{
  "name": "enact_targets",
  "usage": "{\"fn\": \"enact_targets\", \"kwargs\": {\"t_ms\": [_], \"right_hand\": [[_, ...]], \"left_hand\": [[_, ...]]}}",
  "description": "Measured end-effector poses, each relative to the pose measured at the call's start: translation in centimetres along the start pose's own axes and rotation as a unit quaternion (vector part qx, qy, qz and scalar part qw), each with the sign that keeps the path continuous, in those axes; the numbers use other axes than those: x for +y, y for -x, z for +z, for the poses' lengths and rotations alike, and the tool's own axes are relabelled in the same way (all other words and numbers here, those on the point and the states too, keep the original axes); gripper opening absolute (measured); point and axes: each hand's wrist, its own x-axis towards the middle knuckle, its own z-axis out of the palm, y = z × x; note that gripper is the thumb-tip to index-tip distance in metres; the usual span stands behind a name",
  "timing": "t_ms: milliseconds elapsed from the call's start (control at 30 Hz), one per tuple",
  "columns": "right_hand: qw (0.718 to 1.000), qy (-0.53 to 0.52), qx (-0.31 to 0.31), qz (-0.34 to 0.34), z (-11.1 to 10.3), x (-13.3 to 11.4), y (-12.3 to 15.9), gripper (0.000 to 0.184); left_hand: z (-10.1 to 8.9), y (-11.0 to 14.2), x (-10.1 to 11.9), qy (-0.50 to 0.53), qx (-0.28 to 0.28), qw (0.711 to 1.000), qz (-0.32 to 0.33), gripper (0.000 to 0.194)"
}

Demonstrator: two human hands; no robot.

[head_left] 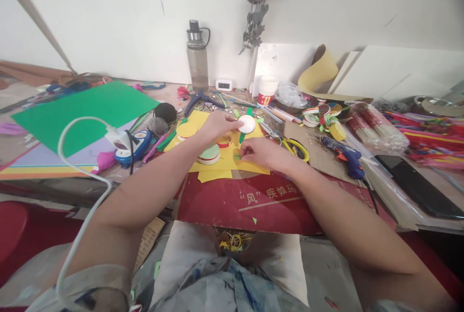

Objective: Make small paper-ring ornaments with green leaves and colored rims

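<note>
My left hand (225, 126) reaches over yellow paper (253, 162), its thumb and fingers closed on the edge of a round white disc (247, 124). Green paper strips (249, 111) stick out around that disc. Just below it, my right hand (259, 151) has its fingertips pinched together low over the yellow paper. A small green paper piece (237, 157) shows at those fingertips; whether they grip it is unclear. Beside my left wrist lie a yellow-topped disc (186, 131) and a pale green-topped disc (209, 153) with a red and white rim.
Yellow-handled scissors (299, 150) and a blue glue gun (344, 155) with a cord lie on cardboard at the right, near a black phone (420, 184). Green paper sheets (87, 114) cover the left. A bottle (198, 58), a small clock (224, 84) and paper cups (267, 91) stand behind.
</note>
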Motion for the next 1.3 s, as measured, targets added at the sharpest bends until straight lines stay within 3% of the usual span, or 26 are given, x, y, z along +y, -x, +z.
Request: {"fn": "enact_targets", "kwargs": {"t_ms": [267, 600, 1000, 1300], "right_hand": [[1.0, -0.003, 0.011, -0.023, 0.0, 0.0, 0.2, 0.014], [0.999, -0.032, 0.024, 0.0, 0.6, 0.4, 0.0, 0.012], [1.0, -0.023, 0.013, -0.014, 0.2, 0.2, 0.1, 0.014], [0.999, -0.035, 0.032, 0.004, -0.3, -0.1, 0.5, 0.014]], "left_hand": [[-1.0, -1.4, -1.6, 0.106, 0.019, 0.992, -0.059, 0.028], [-1.6, -2.5, -1.9, 0.014, 0.073, 0.996, -0.051, 0.025], [-1.3, -3.0, -2.8, -0.033, 0.049, 0.998, -0.01, 0.034], [-1.4, -3.0, -2.9, -0.074, 0.049, 0.996, -0.03, 0.052]]}}
